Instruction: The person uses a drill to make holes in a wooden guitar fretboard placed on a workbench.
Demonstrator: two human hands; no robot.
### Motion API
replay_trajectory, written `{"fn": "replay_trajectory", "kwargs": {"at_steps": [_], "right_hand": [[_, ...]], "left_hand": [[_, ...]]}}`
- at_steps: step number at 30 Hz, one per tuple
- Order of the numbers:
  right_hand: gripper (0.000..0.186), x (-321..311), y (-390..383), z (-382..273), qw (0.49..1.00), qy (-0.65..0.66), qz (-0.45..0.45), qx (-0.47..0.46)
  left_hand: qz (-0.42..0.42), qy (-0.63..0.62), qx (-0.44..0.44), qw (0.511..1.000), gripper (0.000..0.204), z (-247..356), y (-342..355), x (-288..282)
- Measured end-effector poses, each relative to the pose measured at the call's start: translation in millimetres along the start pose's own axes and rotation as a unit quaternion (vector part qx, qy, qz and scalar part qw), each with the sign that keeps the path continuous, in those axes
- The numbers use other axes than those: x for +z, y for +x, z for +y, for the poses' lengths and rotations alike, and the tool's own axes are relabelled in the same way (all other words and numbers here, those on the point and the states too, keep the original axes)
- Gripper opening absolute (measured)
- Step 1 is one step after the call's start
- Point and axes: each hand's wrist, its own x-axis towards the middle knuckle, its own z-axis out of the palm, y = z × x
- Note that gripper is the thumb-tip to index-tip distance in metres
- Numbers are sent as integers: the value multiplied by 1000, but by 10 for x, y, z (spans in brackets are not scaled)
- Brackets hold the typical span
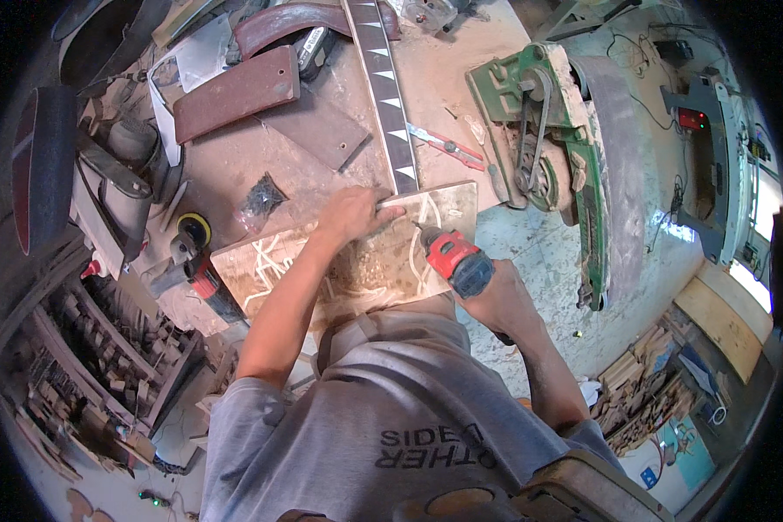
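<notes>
A worn wooden board (361,270) with pale curved marks lies crosswise in front of me at the table's near edge. My left hand (354,215) grips its far edge, one finger reaching right across the surface. In my right hand (500,300) is a red and dark cordless drill (452,261). Its bit points at the board's right part; whether the tip touches the wood I cannot tell. Beyond the board, a long dark strip with white triangles (381,87) runs away from me, its near end by the board's far edge.
A green belt machine (539,130) stands at right. Brown panels (239,94) lie on the table (213,174) at far left, near a bag of small dark pieces (263,196). A red utility knife (448,148) lies right of the strip. An angle grinder (202,265) sits at left.
</notes>
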Motion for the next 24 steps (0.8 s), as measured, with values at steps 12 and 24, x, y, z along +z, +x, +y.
{"fn": "replay_trajectory", "kwargs": {"at_steps": [12,24], "right_hand": [[77,-53,102,117,999,-34,-11,38],[63,-122,158,-16,999,-36,-30,-15]], "left_hand": [[-2,-7,2,1000,65,15,20,-45],[1,-25,-18,1000,63,8,39,-5]]}}
